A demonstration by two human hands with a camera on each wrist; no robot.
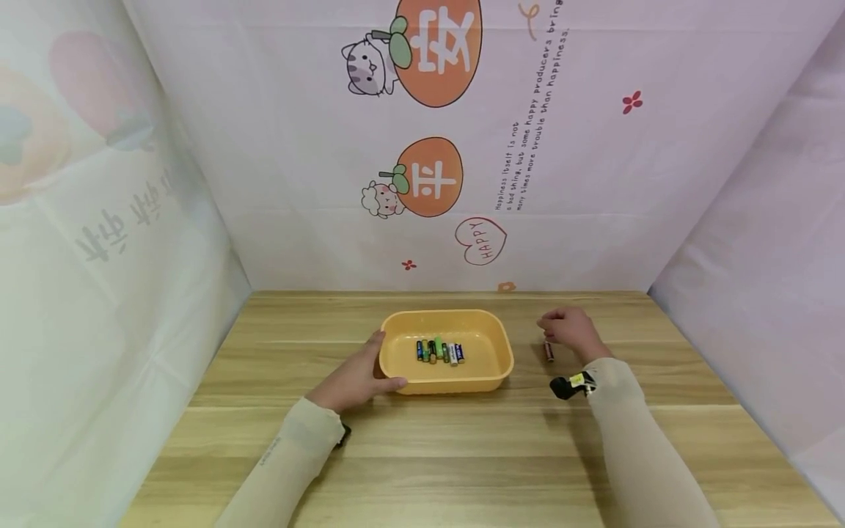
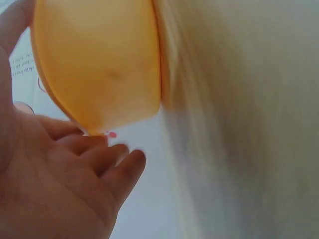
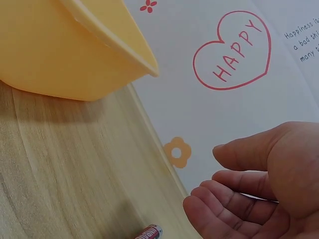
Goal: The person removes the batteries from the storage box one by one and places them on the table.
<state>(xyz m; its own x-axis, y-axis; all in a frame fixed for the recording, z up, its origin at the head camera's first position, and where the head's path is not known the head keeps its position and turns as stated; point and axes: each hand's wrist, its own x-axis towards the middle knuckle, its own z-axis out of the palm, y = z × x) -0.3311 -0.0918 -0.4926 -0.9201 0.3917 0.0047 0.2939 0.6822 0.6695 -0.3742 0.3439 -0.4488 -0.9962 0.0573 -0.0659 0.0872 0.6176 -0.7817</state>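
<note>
Wood-grain counter [image 1: 436, 455]; pale printed sheeting [image 1: 297, 183] stands left, far and right. Smooth yellow tray [image 1: 455, 386], round-cornered, mid-counter; small cylindrical batteries [image 1: 439, 349] in a row inside. Left grip [image 1: 356, 376] holds tray's left end, thumb at near rim. Right grip [image 1: 573, 331] empty, narrow gap between thumb and curled fingers, near a loose battery [image 1: 549, 352] right of tray. Right wrist view brings out its lettering; only head view shows tray's contents.

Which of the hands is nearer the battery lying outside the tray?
Right. The right hand is close to that battery; the left hand is farther off, at the left end of the tray.
</note>
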